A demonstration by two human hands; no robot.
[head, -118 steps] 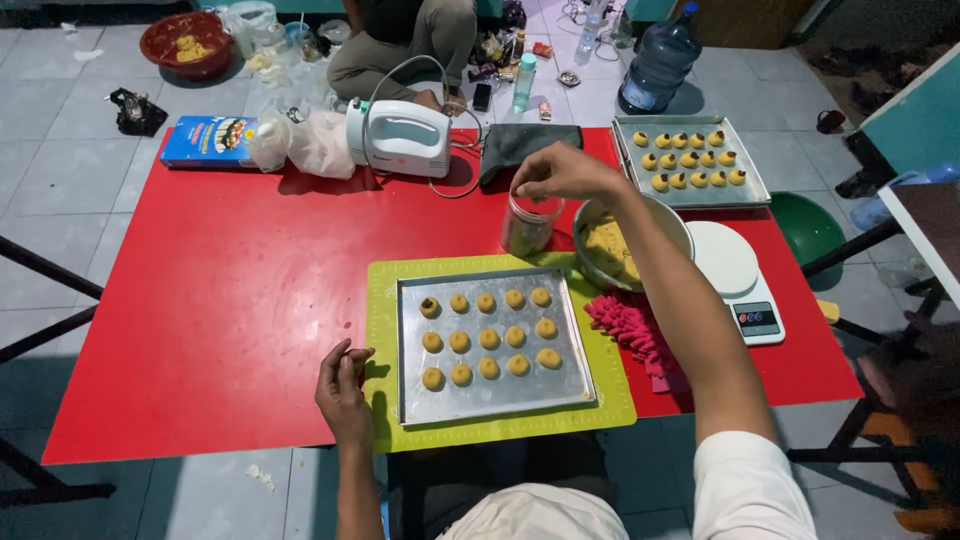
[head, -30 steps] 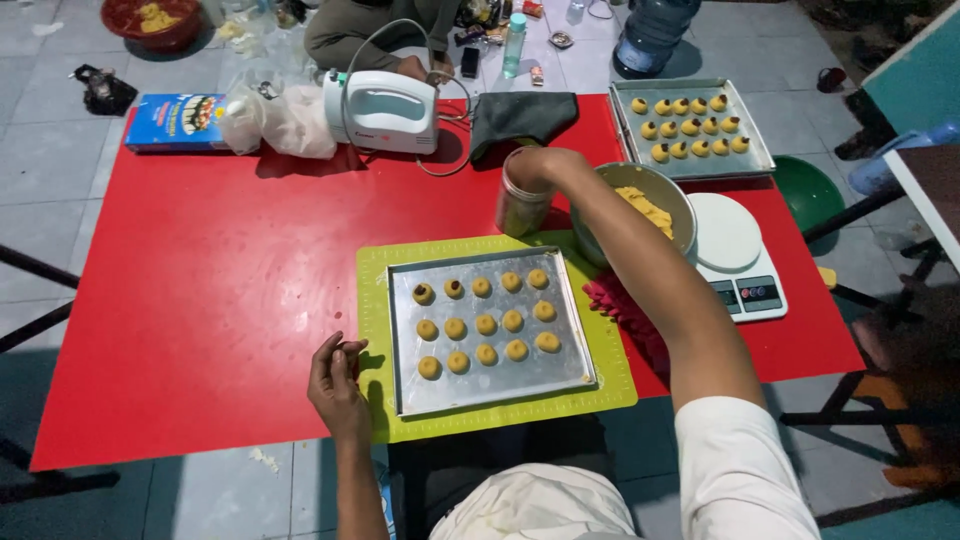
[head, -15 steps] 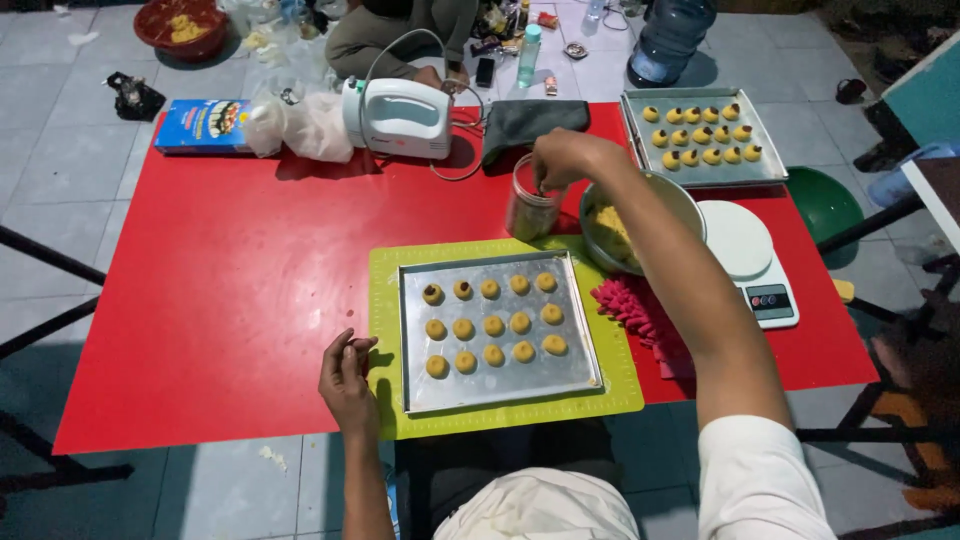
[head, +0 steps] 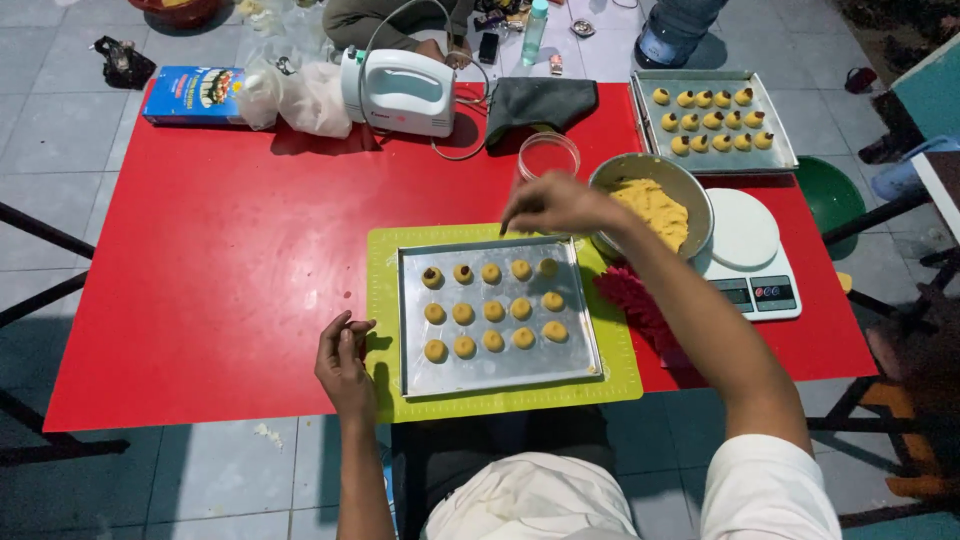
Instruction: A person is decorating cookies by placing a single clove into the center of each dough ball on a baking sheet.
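Note:
A metal baking tray (head: 500, 370) lies on a green mat (head: 385, 300) on the red table, with several yellow dough balls (head: 492, 311) in rows; two at the far left carry a dark dot. My right hand (head: 550, 203) hovers over the tray's far edge, fingertips pinched together pointing down; what they pinch is too small to see. My left hand (head: 343, 360) rests on the mat's left edge, fingers loosely curled, holding nothing. A small clear glass cup (head: 548, 155) stands just beyond my right hand.
A metal bowl of yellow dough (head: 655, 205) sits right of the tray, beside a white kitchen scale (head: 745, 250) and pink cloth (head: 630, 300). A second tray of dough balls (head: 712, 120), a white hand mixer (head: 400, 92), a dark cloth, plastic bags and a blue box line the far edge.
My right hand has come away from the glass cup and moved down over the tray's far edge. The left hand stays at the mat's edge.

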